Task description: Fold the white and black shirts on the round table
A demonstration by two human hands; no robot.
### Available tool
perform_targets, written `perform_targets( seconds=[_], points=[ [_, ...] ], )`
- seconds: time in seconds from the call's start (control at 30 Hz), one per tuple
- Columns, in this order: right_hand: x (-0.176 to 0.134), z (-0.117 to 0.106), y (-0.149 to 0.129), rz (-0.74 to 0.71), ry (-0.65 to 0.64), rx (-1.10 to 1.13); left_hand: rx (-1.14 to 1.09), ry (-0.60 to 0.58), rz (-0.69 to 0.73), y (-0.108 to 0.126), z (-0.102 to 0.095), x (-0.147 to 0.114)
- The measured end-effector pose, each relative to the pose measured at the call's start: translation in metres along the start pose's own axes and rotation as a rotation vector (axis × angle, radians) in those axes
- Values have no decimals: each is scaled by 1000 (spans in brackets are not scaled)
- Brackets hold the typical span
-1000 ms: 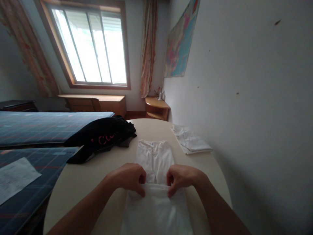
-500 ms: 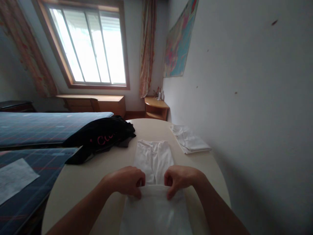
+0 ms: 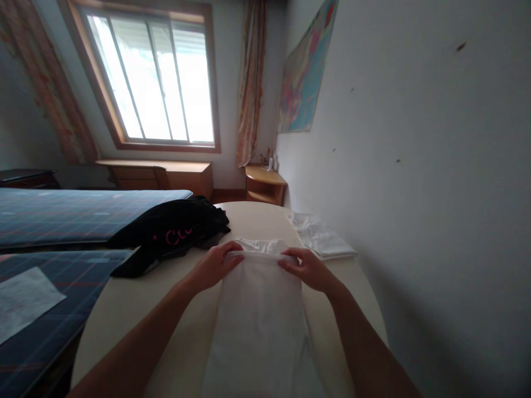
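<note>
A white garment point(image 3: 261, 315), its exact kind unclear, lies lengthwise on the round cream table point(image 3: 174, 331). Its edge is pinched at the left corner by my left hand point(image 3: 218, 262) and at the right corner by my right hand point(image 3: 305, 265). Both hands hold this edge slightly raised, just short of the garment's far end, where a strip of the gathered white layer beneath shows. To the right of my right hand rests another white garment point(image 3: 326, 237), folded flat near the table's edge.
Black clothing point(image 3: 178, 229) with pink lettering lies at the table's left edge, overlapping the plaid-covered bed point(image 3: 83, 215). A white sheet point(image 3: 29, 304) lies on the plaid surface at left. The white wall point(image 3: 415, 221) runs close along the right side.
My hands have moved forward, away from me, carrying the garment's pinched edge over the layer beneath. Most of that layer is now covered.
</note>
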State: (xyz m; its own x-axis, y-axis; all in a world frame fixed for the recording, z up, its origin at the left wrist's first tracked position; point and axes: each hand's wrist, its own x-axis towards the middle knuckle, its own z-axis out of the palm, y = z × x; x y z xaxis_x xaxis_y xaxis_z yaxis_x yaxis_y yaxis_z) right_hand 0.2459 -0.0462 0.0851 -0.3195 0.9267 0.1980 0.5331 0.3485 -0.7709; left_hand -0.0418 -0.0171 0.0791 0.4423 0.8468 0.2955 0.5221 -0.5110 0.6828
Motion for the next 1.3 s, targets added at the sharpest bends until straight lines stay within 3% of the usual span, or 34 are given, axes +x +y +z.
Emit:
perform_targets(
  seconds=[0.1,0.23,0.33,0.43,0.6,0.67,0.77,0.9,0.97,1.07,1.17,1.3],
  points=[
    [9,10,20,1,165,-51,46,102,-50,-27,19,6],
    [15,21,43,70,93,-112,31,10,-112,-53,34,6],
    [15,20,47,104,61,-154,23,-3,-122,-57,33,5],
    [11,15,41,119,-42,-190,60,-102,-104,-52,26,1],
    [0,5,27,181,-365,-42,19,-380,-91,-32,8,-9],
    [-3,3,25,163,-391,13,-38,-401,-84,-25,4,-10],
    [-1,1,25,75,-257,41,-167,-249,-50,-22,4,-4],
    [8,4,35,8,119,48,-341,101,-33,-35,13,10],
    [13,10,45,42,255,31,-343,184,-66,-44,22,13],
    [16,20,60,112,221,-2,-266,123,-137,-54,33,12],
    [17,24,64,95,160,-6,-204,77,-126,-54,35,9],
    [20,20,56,2,266,68,-205,224,-60,-46,29,16]
  ],
)
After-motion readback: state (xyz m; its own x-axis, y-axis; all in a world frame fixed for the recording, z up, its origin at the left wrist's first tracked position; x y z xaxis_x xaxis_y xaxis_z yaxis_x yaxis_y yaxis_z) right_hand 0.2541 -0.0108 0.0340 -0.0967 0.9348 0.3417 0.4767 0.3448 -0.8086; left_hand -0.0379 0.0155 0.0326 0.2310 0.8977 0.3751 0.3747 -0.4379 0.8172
